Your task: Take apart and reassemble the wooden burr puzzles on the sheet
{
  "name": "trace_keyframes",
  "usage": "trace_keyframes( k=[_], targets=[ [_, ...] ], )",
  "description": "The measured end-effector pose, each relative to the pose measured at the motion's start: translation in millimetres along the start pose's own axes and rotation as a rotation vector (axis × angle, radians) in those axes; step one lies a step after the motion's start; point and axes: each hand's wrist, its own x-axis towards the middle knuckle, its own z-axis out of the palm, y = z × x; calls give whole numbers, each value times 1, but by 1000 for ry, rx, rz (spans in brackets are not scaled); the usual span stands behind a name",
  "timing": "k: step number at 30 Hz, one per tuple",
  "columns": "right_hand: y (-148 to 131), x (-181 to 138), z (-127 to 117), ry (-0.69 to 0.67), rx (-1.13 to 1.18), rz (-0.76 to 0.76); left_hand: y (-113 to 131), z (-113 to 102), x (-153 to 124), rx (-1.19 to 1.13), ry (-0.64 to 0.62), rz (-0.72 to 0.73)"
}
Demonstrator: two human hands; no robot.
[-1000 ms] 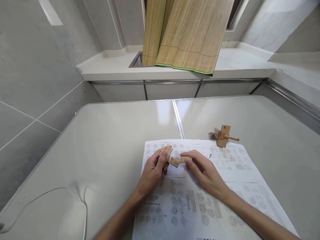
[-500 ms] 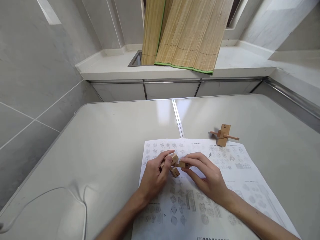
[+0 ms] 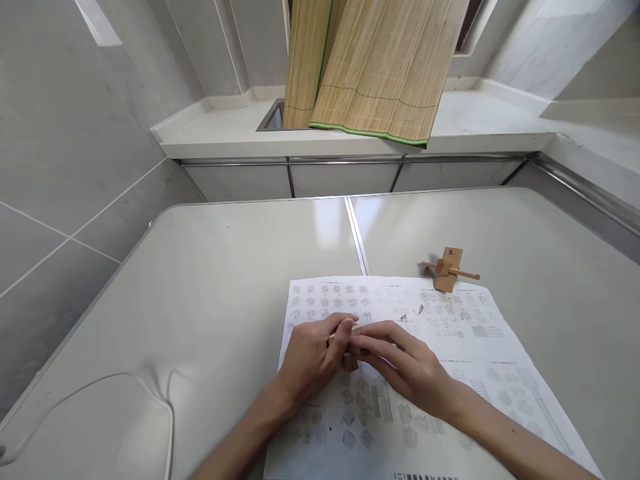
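Note:
Above the printed sheet (image 3: 435,373), my two hands meet around a small cluster of wooden puzzle pieces (image 3: 349,363). My left hand (image 3: 317,347) is closed on the pieces, with thumb and forefinger at their top. From the other side, my right hand (image 3: 400,353) presses its fingertips together on the same pieces, fingers curled. Most of the wood is hidden behind the fingers; one block end sticks out below. Farther back on the right, a separate wooden puzzle assembly (image 3: 449,270) marked "2" lies at the sheet's top edge, with a thin stick through it.
The sheet lies on a pale table (image 3: 215,300) with a seam (image 3: 356,237). A white cable (image 3: 170,420) curves over its left side. Behind it is a white counter (image 3: 225,133) with a sink (image 3: 273,117) and a hanging bamboo blind (image 3: 380,73).
My right hand has moved left, closer to my left hand. The wooden pieces, visible between the hands before, are now mostly covered by the fingers.

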Motion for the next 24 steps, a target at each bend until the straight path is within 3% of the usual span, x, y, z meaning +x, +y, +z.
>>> trace_keyframes(
  k=[5,14,18,24],
  targets=[
    [-6,6,-1,31,50,20,-2,2,-3,5,8,37],
    [2,7,-10,118,136,334,1,-5,-1,56,12,175],
    [3,7,-11,97,155,365,0,-8,3,94,32,173],
    [0,9,-14,93,125,382,-2,-8,3,19,-34,160]
  ],
)
